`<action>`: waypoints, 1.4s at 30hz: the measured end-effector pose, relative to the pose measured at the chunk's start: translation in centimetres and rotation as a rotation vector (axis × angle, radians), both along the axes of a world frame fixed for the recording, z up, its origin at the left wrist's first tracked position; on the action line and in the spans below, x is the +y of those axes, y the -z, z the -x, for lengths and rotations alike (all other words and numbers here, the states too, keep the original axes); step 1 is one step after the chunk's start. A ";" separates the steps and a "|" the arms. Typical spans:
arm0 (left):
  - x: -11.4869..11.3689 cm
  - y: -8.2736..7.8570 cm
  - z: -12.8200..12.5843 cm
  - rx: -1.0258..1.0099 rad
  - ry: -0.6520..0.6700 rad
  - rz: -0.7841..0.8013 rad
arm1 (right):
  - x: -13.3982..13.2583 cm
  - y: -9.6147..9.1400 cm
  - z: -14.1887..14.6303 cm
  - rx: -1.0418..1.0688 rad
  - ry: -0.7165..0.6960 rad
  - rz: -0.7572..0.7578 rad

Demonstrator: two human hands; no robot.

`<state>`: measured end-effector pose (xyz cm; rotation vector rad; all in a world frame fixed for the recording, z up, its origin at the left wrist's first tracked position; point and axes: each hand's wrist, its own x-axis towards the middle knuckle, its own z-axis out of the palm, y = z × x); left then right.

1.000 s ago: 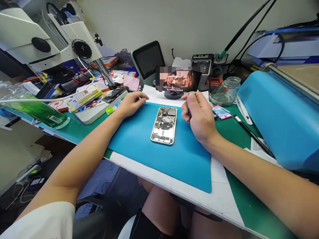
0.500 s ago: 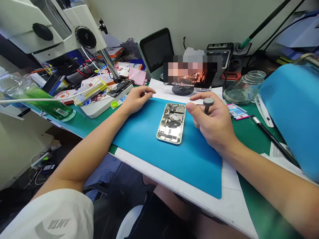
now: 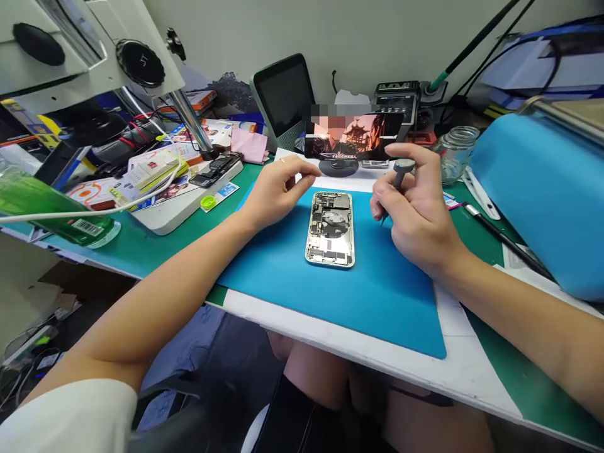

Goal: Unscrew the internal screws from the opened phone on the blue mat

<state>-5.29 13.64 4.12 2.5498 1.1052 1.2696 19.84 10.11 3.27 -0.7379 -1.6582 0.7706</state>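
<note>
An opened smartphone [image 3: 329, 229] lies flat on the blue mat [image 3: 292, 292], its circuit board, battery area and other inner parts exposed. My right hand [image 3: 418, 214], to the phone's right, holds a small screwdriver [image 3: 403, 166] between thumb and fingers. Its round grey cap points up and its thin tip slants down above the mat, apart from the phone. My left hand [image 3: 278, 192] rests by the mat's far left edge, beyond the phone's upper left corner. The fingers there are loosely bent, thumb and forefinger a little apart, with nothing in them.
A propped phone [image 3: 353, 138] plays a video behind the mat. At left stand a microscope [image 3: 141, 63], a bottle of green liquid [image 3: 61, 217] and piled boxes. On the right are a glass jar [image 3: 455, 151], a black pen-like tool [image 3: 507, 239] and a rolled blue mat [image 3: 542, 195].
The view has shifted slightly. My right hand has turned the screwdriver from lying back in the palm to pointing tip down. My left hand has come a little closer to the opened phone.
</note>
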 end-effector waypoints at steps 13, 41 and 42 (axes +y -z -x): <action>-2.4 -0.8 0.2 0.247 0.313 -0.171 | -1.2 0.0 -0.4 -0.068 -0.001 0.067; -1.5 -1.6 1.6 0.289 0.410 0.216 | -4.7 -3.0 2.8 -0.286 -0.010 -0.135; -1.4 -1.7 1.8 0.322 0.420 0.230 | -4.7 -2.5 3.2 -0.270 -0.004 -0.164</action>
